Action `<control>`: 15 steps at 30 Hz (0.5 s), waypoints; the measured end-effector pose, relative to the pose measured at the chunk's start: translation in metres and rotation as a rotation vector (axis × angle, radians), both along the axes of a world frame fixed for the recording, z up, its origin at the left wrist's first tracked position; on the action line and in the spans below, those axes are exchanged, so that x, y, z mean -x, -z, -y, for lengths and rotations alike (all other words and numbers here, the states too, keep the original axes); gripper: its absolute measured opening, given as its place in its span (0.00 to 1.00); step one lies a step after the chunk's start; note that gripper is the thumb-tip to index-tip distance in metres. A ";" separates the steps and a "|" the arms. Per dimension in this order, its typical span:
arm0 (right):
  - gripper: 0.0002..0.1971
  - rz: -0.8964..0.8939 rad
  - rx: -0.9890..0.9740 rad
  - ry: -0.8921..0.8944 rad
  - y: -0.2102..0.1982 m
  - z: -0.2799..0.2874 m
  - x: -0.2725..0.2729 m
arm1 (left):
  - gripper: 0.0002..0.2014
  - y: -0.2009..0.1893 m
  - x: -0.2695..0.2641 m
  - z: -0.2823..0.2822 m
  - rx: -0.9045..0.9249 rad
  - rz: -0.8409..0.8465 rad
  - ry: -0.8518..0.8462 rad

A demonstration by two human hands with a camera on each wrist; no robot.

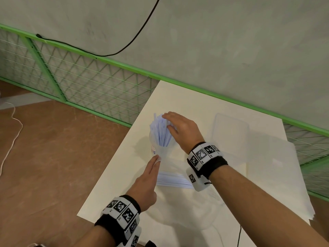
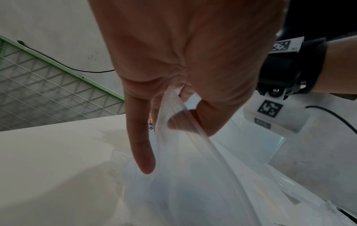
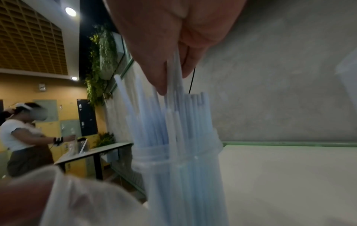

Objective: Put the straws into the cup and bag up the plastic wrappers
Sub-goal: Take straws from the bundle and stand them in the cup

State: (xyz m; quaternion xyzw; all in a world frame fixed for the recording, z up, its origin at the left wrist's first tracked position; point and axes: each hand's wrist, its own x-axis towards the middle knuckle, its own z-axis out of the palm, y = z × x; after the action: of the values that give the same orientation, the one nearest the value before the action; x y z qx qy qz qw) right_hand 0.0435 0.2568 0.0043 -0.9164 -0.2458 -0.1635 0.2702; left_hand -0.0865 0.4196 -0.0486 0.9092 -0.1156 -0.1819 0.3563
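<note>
A clear plastic cup [image 1: 163,150] stands near the left edge of the white table [image 1: 195,104], packed with pale blue straws [image 1: 160,129]. My right hand [image 1: 169,122] reaches down over their tops. In the right wrist view its thumb and fingers [image 3: 154,73] pinch a few straws [image 3: 174,97] standing in the cup [image 3: 183,175]. Just in front of the cup, my left hand [image 1: 156,160] pinches the edge of a clear plastic wrapper [image 2: 193,168] between thumb and fingers, index finger straight. More straws [image 1: 172,180] lie flat on the table between my wrists, seemingly inside that wrapper.
A flat clear plastic bag [image 1: 231,132] lies at the table's back right, with white sheets [image 1: 277,175] nearer the right edge. A green mesh fence [image 1: 89,82] runs behind, brown floor to the left. A black cable [image 1: 239,234] hangs by my right arm. Another person [image 3: 23,137] stands far off.
</note>
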 end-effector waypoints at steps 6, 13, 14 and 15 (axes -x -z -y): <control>0.21 -0.003 0.078 -0.010 0.003 -0.002 0.015 | 0.48 -0.001 0.003 -0.001 0.009 -0.013 -0.009; 0.32 -0.101 0.139 0.015 0.002 0.001 0.029 | 0.48 0.003 0.005 -0.004 0.033 -0.005 -0.013; 0.33 -0.102 0.196 0.010 0.006 0.000 0.032 | 0.48 0.003 0.005 -0.004 0.030 -0.012 -0.020; 0.34 -0.105 0.267 -0.010 0.012 0.000 0.035 | 0.48 0.002 0.006 -0.003 0.028 -0.016 -0.027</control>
State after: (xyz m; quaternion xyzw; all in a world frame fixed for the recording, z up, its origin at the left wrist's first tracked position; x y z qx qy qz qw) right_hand 0.0080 0.2571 -0.0079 -0.9503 -0.2556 -0.0796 0.1591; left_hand -0.0921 0.4227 -0.0507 0.9041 -0.1032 -0.1828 0.3722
